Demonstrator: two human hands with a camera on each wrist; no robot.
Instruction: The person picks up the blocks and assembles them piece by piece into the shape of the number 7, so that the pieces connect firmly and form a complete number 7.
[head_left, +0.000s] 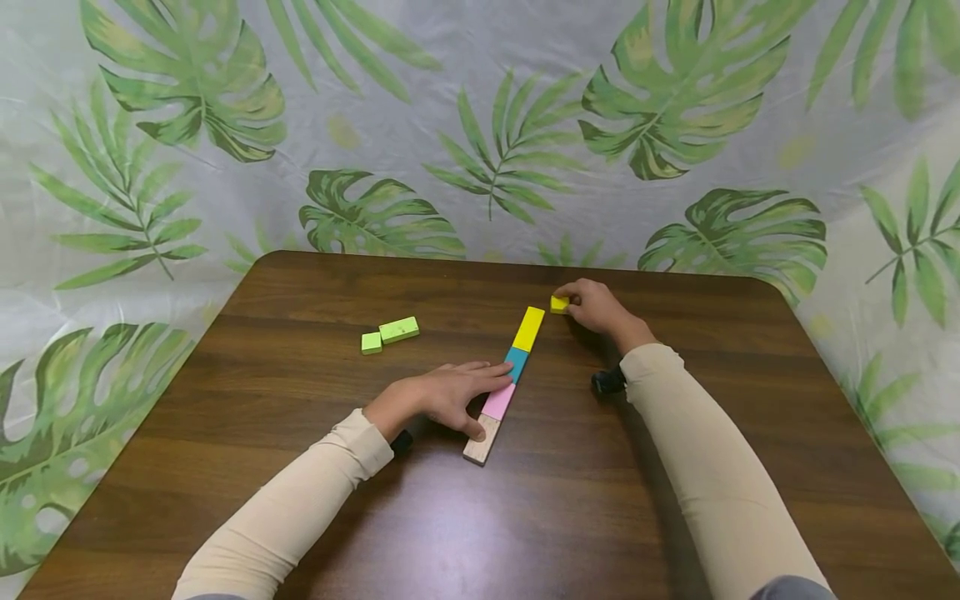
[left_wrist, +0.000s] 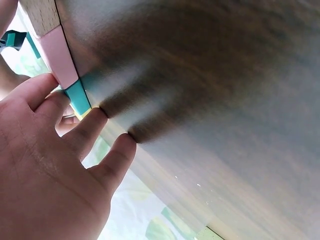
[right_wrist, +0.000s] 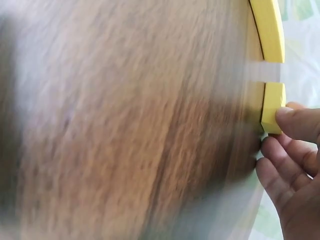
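A row of flat blocks runs slantwise across the table: a bare wood block [head_left: 480, 443] nearest, then a pink block [head_left: 498, 402], a blue block [head_left: 516, 363] and a long yellow block [head_left: 528, 328]. My left hand [head_left: 457, 392] lies along the row's left side, its thumb on the wood block and its fingertips against the pink and blue blocks. Beyond the row's far end, my right hand [head_left: 597, 308] pinches a small yellow block [head_left: 559, 304] between thumb and fingers. The right wrist view shows a gap between this small yellow block [right_wrist: 273, 102] and the long one [right_wrist: 270, 30].
Left of the row lie two light green blocks, a longer one [head_left: 399, 329] and a small square one [head_left: 371, 342], nearly end to end. The dark wooden table [head_left: 300, 500] has rounded far corners. A leaf-patterned sheet [head_left: 517, 125] hangs behind it.
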